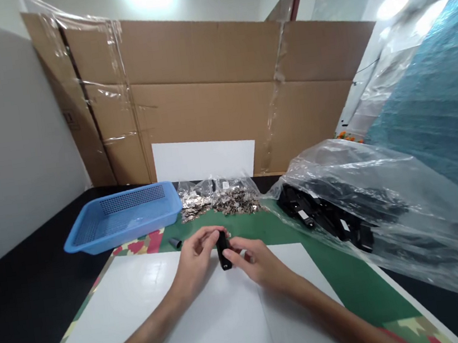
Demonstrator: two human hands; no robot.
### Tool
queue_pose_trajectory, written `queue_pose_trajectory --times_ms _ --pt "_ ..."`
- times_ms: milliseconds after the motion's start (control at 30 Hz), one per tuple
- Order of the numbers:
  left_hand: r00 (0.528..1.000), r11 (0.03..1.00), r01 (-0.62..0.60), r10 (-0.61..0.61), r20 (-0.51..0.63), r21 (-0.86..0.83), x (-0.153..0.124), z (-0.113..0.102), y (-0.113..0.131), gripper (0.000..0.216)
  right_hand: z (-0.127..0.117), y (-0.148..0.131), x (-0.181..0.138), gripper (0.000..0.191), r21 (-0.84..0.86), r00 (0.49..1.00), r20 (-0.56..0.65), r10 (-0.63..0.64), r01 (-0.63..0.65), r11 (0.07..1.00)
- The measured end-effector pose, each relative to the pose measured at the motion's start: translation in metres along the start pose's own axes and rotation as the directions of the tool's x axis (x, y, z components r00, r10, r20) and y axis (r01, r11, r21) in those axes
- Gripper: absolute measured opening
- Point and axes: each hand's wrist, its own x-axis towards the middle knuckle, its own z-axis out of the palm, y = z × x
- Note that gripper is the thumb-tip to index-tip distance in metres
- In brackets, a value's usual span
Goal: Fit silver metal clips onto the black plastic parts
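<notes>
Two bare hands converge on one narrow black part (223,252), at the centre of the frame and over the far edge of a white sheet (190,323). The left hand (195,257) pinches the part's upper end between thumb and fingers, apparently to steady it. The right hand (257,258) is curled, its thumb tip against the part's right side; whether its fingers close on the part or on something small beside it cannot be told. The part lies lengthwise away from the wearer, an angle that probably leaves both long sides open to the fingers; contact with the sheet is unclear. Beneath, the pale sheet presumably serves as a plain ground against which dark pieces show well. Just left of the left hand, a small dark piece (175,243) lies loose. Beyond the hands, two heaps of small shiny pieces (236,201) lie at upper centre, likely placed within easy reach of both hands. At right, a clear plastic bag (386,179) holds more black parts (301,207), its mouth turned toward the work, seemingly for access. At left, a blue basket (136,232) stands beside the sheet, leaving the middle free.
</notes>
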Motion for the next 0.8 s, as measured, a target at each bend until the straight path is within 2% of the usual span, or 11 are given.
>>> queue_pose_trajectory --times_ms 133,233,433,567,700,800 --pt "1.000 0.997 0.017 -0.017 0.011 -0.077 0.0006 -0.0007 0.0025 0.030 -0.0019 -0.0006 -0.0001 0.026 0.098 0.995 0.087 0.044 -0.053 0.994" --pt "0.999 0.997 0.036 -0.034 0.027 -0.075 0.0006 -0.0019 0.0024 0.031 -0.0003 0.0005 -0.0009 0.028 0.166 0.990 0.116 0.081 -0.100 0.981" --pt "0.999 0.998 0.029 -0.030 0.015 0.053 0.0000 -0.0022 0.0002 0.030 0.0025 0.0014 -0.0018 0.032 0.174 0.991 0.095 0.089 -0.105 0.979" --pt "1.000 0.997 0.011 -0.012 0.013 0.077 0.0011 -0.0026 -0.0007 0.030 0.0003 0.0010 -0.0025 0.033 0.174 0.993 0.094 0.064 -0.080 0.982" --pt "0.996 0.994 0.004 -0.014 0.087 0.112 0.0031 -0.0060 -0.0012 0.033 -0.0005 0.0019 -0.0034 0.032 0.102 0.996 0.078 0.046 -0.054 0.993" --pt "0.992 0.986 0.005 -0.026 0.127 0.166 0.0014 -0.0073 -0.0018 0.042 0.0007 0.0031 -0.0016 0.031 0.158 0.997 0.069 0.044 -0.054 0.986"
